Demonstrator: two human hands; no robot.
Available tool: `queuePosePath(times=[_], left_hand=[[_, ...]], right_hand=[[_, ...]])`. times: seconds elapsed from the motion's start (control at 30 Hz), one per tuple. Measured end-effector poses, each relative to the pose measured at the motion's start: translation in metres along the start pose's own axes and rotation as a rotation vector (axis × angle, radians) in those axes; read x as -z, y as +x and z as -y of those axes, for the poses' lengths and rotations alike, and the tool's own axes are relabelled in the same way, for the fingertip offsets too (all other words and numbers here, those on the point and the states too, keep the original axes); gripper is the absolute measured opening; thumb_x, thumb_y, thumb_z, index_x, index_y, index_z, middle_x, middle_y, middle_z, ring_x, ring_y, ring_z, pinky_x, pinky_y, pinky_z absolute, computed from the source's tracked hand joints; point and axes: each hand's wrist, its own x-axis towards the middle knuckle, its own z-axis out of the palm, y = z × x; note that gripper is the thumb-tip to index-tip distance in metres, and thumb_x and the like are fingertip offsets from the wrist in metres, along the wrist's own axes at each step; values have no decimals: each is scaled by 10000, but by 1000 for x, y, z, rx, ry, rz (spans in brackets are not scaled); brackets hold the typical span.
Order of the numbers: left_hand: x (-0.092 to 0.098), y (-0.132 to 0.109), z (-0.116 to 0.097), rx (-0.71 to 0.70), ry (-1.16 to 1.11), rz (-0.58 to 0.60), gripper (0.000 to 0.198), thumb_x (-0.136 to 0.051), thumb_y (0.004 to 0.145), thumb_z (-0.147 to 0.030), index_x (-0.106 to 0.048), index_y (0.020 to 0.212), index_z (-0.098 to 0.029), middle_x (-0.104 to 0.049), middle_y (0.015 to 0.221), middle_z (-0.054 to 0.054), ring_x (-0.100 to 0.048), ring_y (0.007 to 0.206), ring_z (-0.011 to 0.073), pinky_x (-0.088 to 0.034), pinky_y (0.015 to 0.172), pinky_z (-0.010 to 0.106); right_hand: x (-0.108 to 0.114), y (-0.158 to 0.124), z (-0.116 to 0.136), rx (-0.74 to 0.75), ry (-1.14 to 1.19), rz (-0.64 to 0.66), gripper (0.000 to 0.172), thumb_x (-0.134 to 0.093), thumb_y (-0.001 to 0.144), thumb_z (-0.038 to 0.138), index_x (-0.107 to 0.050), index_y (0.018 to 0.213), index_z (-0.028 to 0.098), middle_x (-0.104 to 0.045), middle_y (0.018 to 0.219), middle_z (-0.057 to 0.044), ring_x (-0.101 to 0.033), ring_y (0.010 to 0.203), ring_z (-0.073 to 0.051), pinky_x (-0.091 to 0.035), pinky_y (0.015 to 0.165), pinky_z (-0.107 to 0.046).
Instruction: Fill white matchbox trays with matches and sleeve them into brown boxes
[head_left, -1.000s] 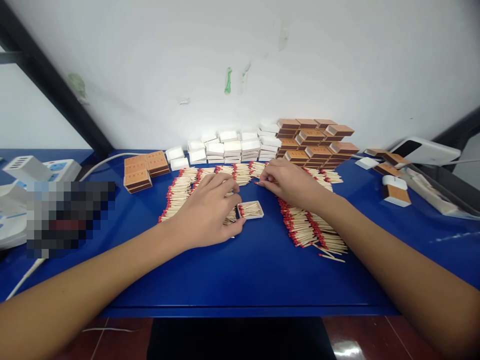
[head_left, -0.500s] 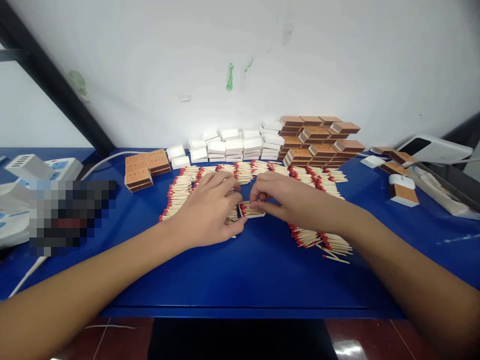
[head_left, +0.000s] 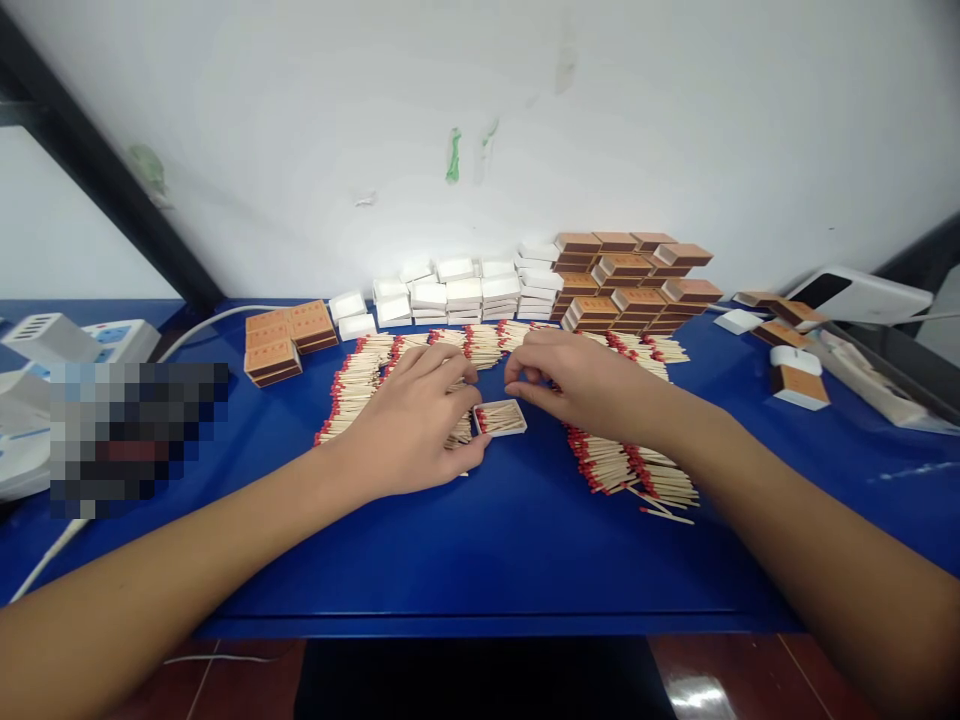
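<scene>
A small white matchbox tray [head_left: 500, 431] lies on the blue table, holding a layer of red-tipped matches [head_left: 501, 416]. My left hand [head_left: 416, 425] grips the left end of this tray between thumb and fingers and partly covers loose matches beneath it. Just above and right of the tray, apart from it, is my right hand [head_left: 574, 380]; its fingers are curled in, and no match shows in them. Rows of loose matches fan around both hands, with a left pile [head_left: 352, 395] and a right pile [head_left: 600, 460].
White empty trays [head_left: 450, 292] are stacked along the wall, beside a stack of brown matchbox sleeves [head_left: 637, 285]. Several brown boxes [head_left: 281, 340] stand at left, near a power strip [head_left: 124, 340] and a pixelated dark object [head_left: 142, 430]. A white device [head_left: 862, 300] is at right.
My right hand has lifted off the tray, moving slightly up and right, so the matches inside show fully. My left hand keeps its grip on the tray.
</scene>
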Motion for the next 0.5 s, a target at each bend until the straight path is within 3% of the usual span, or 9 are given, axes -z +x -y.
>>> queuePosePath(times=[0.13,0.3,0.5], left_hand=[[0,0,0,3,-8,8,277,-694,1014,-389,-804,1072,-141,-741,1210,152,-633,1289,379,-511,1108,566],[-1,0,-1,-8,-13,8,266,-698,1010,-377,-803,1066,-139,-739,1227,158,-629,1305,383,-506,1132,578],[-2,0,-1,-3,0,19,277,-676,1020,-392,-800,1074,-151,-739,1233,161,-628,1307,375,-505,1142,572]], right_hand=[[-8,4,-10,-38,-75,-83,199,-554,1078,261,-744,1062,204,-673,978,-103,-614,974,-273,-432,809,-375],[-25,10,-15,8,-114,-82,267,-541,1083,230,-774,1208,198,-646,1016,-121,-607,1037,-306,-460,878,-412],[-33,14,-16,20,-135,-109,168,-585,1084,237,-742,1057,185,-666,1017,-120,-605,1047,-302,-457,900,-405]])
